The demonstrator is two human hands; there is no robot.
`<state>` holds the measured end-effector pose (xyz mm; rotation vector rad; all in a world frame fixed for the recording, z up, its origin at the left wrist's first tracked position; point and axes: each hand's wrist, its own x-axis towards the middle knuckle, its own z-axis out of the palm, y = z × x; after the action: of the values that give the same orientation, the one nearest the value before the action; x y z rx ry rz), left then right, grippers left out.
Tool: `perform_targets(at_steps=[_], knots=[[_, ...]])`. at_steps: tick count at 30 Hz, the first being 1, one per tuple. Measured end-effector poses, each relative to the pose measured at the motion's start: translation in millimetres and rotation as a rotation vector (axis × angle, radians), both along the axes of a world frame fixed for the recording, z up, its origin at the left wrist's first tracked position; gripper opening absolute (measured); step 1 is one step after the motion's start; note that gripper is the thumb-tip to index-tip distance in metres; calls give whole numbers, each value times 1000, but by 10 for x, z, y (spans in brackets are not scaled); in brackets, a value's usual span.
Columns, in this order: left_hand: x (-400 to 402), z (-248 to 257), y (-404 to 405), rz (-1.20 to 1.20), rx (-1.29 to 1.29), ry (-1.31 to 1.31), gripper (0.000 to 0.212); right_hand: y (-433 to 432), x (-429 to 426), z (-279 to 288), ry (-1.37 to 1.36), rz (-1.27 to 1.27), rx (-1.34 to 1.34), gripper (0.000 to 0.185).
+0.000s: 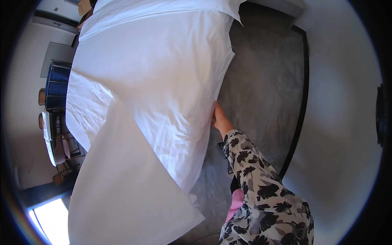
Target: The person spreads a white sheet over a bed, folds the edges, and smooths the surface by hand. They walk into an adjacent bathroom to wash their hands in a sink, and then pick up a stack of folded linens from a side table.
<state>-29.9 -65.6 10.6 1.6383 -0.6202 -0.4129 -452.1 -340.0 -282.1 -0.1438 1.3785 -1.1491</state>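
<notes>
A bed covered with a white sheet point(153, 67) spreads before me, wrinkled towards its near side. My right hand point(221, 119), in a floral-print sleeve, reaches to the bed's right side and touches the hanging edge of the sheet. Some of its fingers are hidden against the cloth, so their grip does not show. A broad flap of white fabric point(128, 183) rises close to the camera at lower left, its corner pointing right. My left hand is out of view.
Grey floor point(260, 67) runs between the bed and the white wall point(333, 107) with its black baseboard point(305, 70). To the left are a blue sofa-like seat point(58, 87), chairs by a white-topped table point(49, 137) and a bright window point(50, 222). A cable point(203, 236) lies below.
</notes>
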Motion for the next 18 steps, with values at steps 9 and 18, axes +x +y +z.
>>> perform_targets(at_steps=[9,18], knots=[[-56,-166,95,19,46,-17,37,337,-417,-424,1281,65,-39,29],[220,-137,106,-134,315,-753,38,971,615,438,-33,547,50,45]])
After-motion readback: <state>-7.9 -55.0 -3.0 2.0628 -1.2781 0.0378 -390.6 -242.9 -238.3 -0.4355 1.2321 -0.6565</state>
